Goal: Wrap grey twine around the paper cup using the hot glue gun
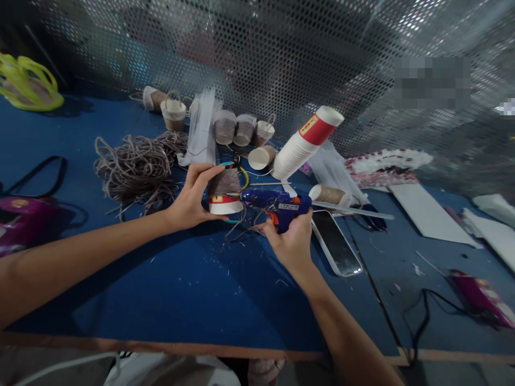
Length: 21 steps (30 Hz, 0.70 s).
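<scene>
My left hand [195,198] is closed around a paper cup [225,206], its fingers at the top and thumb at the lower rim. Grey-brown cord [224,183] is wound about part of the cup, while a red and white band stays bare. In my right hand [292,241] is a blue hot glue gun [277,202] with an orange trigger; a long clear glue stick [354,209] juts from its back. The gun's nozzle points left and meets or nearly meets the cord-wrapped side. A loose strand of cord trails below the cup. Yellow-handled scissors [244,177] lie partly hidden behind it.
A tangled cord heap [134,166] lies left. Behind stand several cord-wrapped cups [225,127] and a tilted stack of paper cups [301,143] before a perforated metal screen [257,64]. A smartphone [337,244] lies right of my right hand; a yellow basket-like object [30,86] sits far left.
</scene>
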Each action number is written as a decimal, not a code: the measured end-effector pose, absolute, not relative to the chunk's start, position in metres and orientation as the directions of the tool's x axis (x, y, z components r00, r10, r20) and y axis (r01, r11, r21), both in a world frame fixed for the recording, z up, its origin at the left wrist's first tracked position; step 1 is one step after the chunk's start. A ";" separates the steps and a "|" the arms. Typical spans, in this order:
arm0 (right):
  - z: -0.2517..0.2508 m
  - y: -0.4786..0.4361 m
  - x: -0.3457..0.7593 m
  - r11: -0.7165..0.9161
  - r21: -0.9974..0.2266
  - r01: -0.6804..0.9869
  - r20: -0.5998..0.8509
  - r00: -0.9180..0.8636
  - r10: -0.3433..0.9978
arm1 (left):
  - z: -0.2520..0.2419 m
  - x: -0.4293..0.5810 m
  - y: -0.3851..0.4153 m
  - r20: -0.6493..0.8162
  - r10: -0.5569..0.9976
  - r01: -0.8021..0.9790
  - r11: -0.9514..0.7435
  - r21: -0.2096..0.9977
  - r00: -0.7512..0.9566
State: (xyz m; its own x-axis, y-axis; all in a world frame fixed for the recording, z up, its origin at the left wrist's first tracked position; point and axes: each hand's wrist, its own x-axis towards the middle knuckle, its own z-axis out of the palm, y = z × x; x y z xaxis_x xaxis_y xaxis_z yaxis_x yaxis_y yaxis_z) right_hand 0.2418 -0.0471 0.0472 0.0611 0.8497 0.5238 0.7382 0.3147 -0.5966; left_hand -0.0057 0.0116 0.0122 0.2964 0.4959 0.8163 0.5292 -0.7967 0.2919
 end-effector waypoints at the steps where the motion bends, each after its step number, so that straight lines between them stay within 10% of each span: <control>1: 0.047 -0.047 0.242 0.320 -0.590 0.741 0.528 0.054 0.847 | 0.012 -0.005 0.011 0.819 0.492 0.524 -0.800 0.292 0.296; 21: 0.043 -0.048 0.243 0.258 -0.705 0.661 0.438 0.119 0.891 | 0.007 -0.005 0.011 0.801 0.544 0.502 -0.780 0.373 0.250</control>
